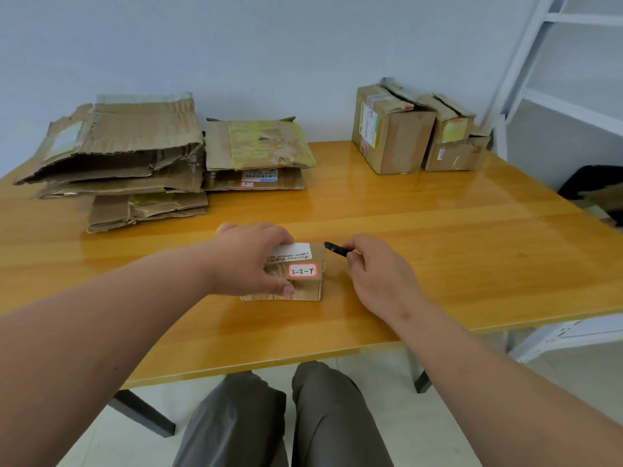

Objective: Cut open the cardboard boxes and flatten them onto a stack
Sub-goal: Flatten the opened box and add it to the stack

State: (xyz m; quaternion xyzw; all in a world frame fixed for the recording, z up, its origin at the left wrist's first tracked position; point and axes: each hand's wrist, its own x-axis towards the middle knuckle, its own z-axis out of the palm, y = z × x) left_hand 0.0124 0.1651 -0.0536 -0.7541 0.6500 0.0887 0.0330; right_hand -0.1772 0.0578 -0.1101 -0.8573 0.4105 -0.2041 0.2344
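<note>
My left hand (251, 261) grips the small brown taped cardboard box (296, 281) near the glossy wooden bench's (438, 237) front edge, while my right hand (377, 274) pinches a slim black cutter (335, 248) beside it.

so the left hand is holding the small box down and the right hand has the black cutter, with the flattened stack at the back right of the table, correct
Not quite: the head view shows the flattened stack at the back left of the table; uncut boxes sit back right. The left hand does hold the small box, and the right hand the black cutter.
</note>
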